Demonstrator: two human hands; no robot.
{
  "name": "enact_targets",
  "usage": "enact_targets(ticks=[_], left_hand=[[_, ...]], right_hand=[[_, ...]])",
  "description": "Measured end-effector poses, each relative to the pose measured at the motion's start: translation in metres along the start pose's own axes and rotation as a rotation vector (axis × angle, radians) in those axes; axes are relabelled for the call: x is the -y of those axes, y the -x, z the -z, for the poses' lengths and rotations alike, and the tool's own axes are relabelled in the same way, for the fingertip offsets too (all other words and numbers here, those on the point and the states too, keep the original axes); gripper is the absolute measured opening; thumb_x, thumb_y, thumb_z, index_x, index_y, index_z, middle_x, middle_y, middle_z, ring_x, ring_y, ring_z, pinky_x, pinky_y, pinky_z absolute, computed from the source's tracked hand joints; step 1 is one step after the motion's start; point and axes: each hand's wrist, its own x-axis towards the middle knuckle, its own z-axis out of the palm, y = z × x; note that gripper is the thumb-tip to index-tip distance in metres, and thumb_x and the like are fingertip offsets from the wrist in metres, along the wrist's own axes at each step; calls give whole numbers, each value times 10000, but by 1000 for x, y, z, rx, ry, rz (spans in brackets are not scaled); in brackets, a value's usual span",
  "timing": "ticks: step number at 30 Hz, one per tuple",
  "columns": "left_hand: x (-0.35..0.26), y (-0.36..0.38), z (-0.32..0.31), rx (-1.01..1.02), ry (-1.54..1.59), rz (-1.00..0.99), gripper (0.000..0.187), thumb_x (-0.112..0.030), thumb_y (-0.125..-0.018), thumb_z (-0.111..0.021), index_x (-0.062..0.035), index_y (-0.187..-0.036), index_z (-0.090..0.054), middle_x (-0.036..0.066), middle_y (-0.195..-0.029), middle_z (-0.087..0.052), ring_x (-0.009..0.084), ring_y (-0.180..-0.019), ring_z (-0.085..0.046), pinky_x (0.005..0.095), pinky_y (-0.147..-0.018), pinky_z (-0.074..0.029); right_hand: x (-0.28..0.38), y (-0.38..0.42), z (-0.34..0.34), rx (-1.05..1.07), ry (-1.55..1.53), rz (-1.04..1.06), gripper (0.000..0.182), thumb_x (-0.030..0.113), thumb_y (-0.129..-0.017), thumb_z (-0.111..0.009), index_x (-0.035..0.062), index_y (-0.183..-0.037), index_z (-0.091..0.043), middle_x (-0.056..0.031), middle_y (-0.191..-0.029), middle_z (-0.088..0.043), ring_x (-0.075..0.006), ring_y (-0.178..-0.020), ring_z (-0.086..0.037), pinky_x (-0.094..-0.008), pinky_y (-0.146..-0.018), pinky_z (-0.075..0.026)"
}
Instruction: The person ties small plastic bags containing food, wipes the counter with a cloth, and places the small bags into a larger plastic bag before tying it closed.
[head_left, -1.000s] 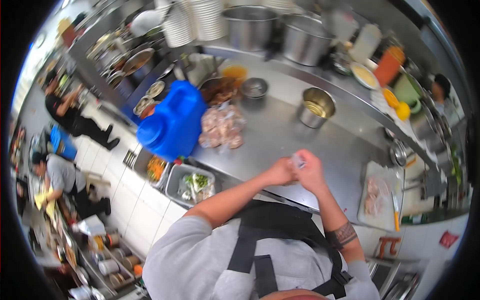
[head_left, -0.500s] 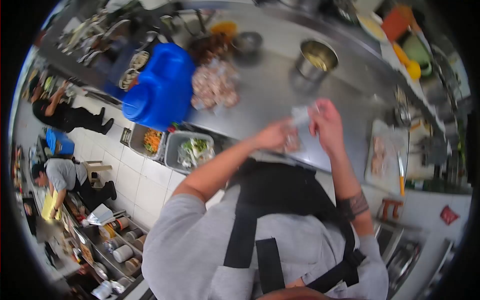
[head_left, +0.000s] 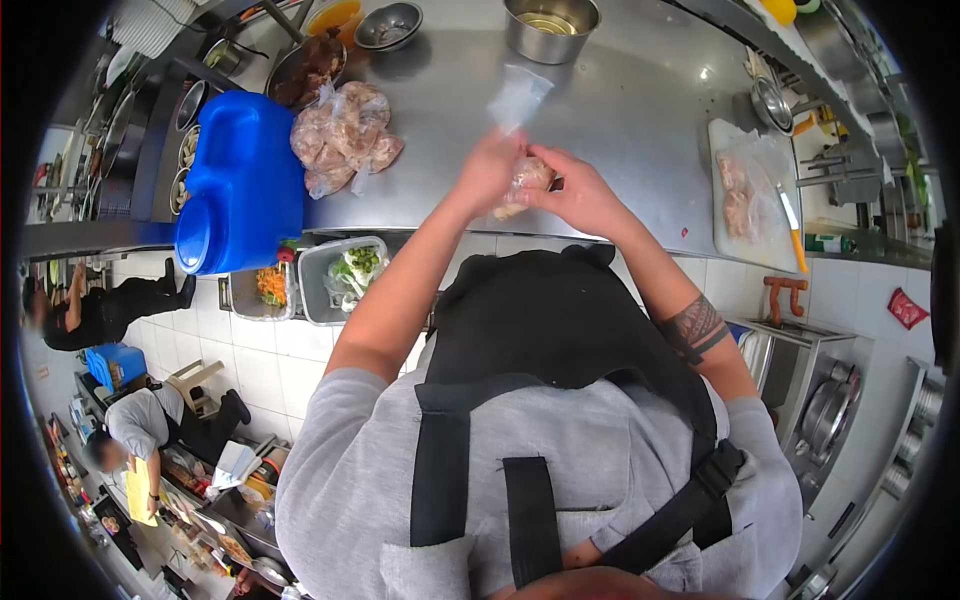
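A clear plastic bag of pale raw meat [head_left: 530, 178] is between my two hands, low over the steel counter's near edge. My left hand [head_left: 486, 174] is closed around the bag's neck, and the loose plastic top [head_left: 521, 97] sticks up beyond it. My right hand [head_left: 582, 196] curls round the filled part, its thumb and fingers pressed on the meat. Several similar filled bags [head_left: 347, 138] lie heaped to the left. On the right, a white cutting board [head_left: 729, 137] carries more meat in plastic [head_left: 737, 195] and a knife with an orange handle [head_left: 797, 250].
A big blue jug [head_left: 245, 165] stands at the counter's left edge. A steel pot [head_left: 550, 30] and a metal bowl [head_left: 388, 25] sit at the back. Below the edge are grey bins [head_left: 318, 285] with vegetable scraps. Two people [head_left: 105, 310] work far left.
My hands have come together round the bag; my right hand has lowered from the raised plastic top to the filled part. The camera view has shifted.
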Motion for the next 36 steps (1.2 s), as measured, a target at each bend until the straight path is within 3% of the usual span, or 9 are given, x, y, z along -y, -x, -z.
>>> enact_targets(ticks=[2, 6, 15, 18, 24, 31, 33, 34, 36], left_hand=[[-5, 2, 1, 63, 505, 85, 195, -195, -1054, -480, -30, -1009, -574, 93, -928, -599, 220, -913, -596, 366, -810, -503], [-28, 10, -1, 91, 778, 162, 154, -155, -1038, -494, -38, -970, -569, 76, -846, -570, 230, -878, -605, 377, -793, -515], [-28, 6, -14, 218, 297, 221, 152, -152, -1053, -486, -49, -963, -551, -38, -654, -408, 125, -655, -434, 288, -635, -382], [-29, 8, -22, 404, 96, 224, 166, -165, -1056, -492, -40, -969, -559, -36, -703, -442, 109, -682, -451, 289, -637, -397], [-40, 29, -10, 455, 252, 183, 251, -220, -1081, -498, -35, -936, -586, 55, -957, -662, 144, -881, -622, 291, -793, -509], [-4, 31, -10, 267, -39, 88, 294, -175, -1089, -474, -32, -874, -613, 31, -883, -648, 124, -856, -587, 291, -807, -487], [12, 30, -10, 199, -170, 67, 311, -156, -1092, -453, -28, -856, -611, 16, -841, -620, 119, -821, -558, 291, -772, -470], [19, 30, -9, 174, -193, 77, 301, -146, -1085, -453, -18, -860, -608, 10, -821, -593, 122, -791, -526, 294, -745, -450], [20, 29, -9, 154, -218, 83, 291, -135, -1077, -453, -8, -864, -605, 3, -801, -566, 124, -761, -494, 297, -718, -429]], right_hand=[[-13, 2, 0, -17, -75, -50, 687, 315, -892, -787, 5, -1445, -522, -166, -1338, -613, -260, -1190, -614, -378, -984, -510], [-22, 8, 1, -22, -182, -151, 627, 337, -894, -781, -15, -1374, -585, -171, -1268, -665, -269, -1170, -633, -381, -985, -506], [1, -18, 16, -4, -352, -62, 553, 403, -990, -665, -51, -1300, -606, -146, -1248, -680, -239, -1158, -640, -379, -982, -507], [9, -33, 17, -22, -415, -310, 453, 343, -1037, -594, -73, -1214, -617, -152, -1102, -723, -232, -1031, -672, -395, -963, -509], [-4, -40, 20, -290, -566, -221, 323, 262, -1070, -474, -6, -991, -636, -168, -988, -751, -221, -763, -682, -390, -836, -542], [-15, -42, 11, -297, -728, -304, 311, 302, -1067, -514, 13, -1082, -628, -177, -1132, -730, -229, -1037, -648, -427, -990, -470], [-8, -37, 4, -637, -304, -111, 308, 245, -1017, -594, 28, -1236, -593, -162, -1256, -670, -271, -1124, -612, -478, -1072, -387], [-4, -29, 8, -638, -303, -106, 308, 245, -1017, -594, 28, -1236, -593, -162, -1256, -670, -271, -1124, -612, -478, -1072, -387], [9, -10, 18, -524, 487, 327, 354, 131, -925, -657, 34, -1255, -574, -126, -1159, -675, -285, -1192, -582, -466, -1139, -349]])
